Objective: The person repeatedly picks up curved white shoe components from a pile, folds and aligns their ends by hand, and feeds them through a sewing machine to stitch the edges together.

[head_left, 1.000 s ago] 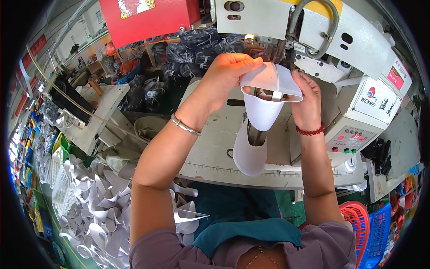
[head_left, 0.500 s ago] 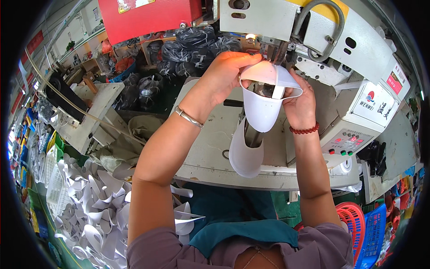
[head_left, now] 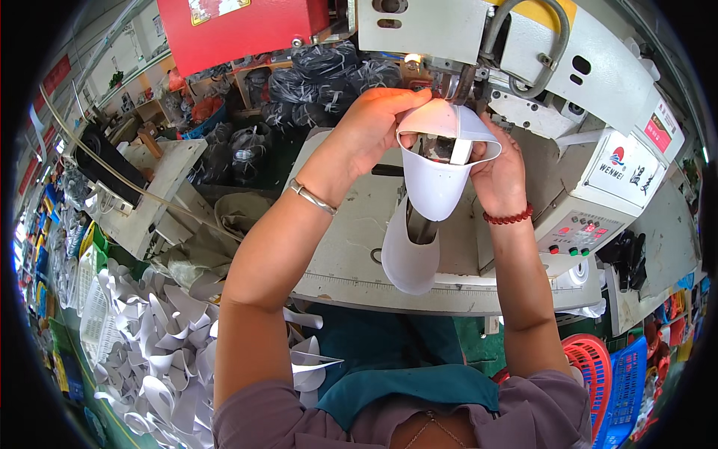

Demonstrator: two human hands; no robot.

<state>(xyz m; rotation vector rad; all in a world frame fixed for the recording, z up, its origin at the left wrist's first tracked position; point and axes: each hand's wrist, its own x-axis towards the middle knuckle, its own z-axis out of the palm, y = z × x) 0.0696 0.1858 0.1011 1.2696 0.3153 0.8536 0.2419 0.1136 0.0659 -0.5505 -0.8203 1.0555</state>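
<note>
Head view: I look down at my left hand [head_left: 374, 127] and my right hand [head_left: 502, 170], both raised just below the machine head [head_left: 452, 84].
Left grip: my thumb and fingers grasp the upper left edge of the white curved piece [head_left: 437, 191].
Right grip: it grasps the opposite edge, with some fingertips showing beside the opening; how strongly I press, I cannot tell.
White curved piece: it is between my hands, opening toward me, its rounded front part hanging below the grip.
Metal post [head_left: 423, 224]: it shows below the grip, behind that hanging part.
Lower white piece [head_left: 410, 262]: it hangs at the post, nearer to my body than the grip; whether it joins the held one, I cannot tell.
Lamp [head_left: 413, 60]: it is lit, just beyond my left fingers.
White pieces [head_left: 161, 344]: they lie in a heap, left of the grip and lower.
Good handling: in my judgement, both hands should pull lightly and equally, so the curved top lies smooth, without fold.
Care: my left fingertips seem close to the machine head; I should guide from the sides.
</note>
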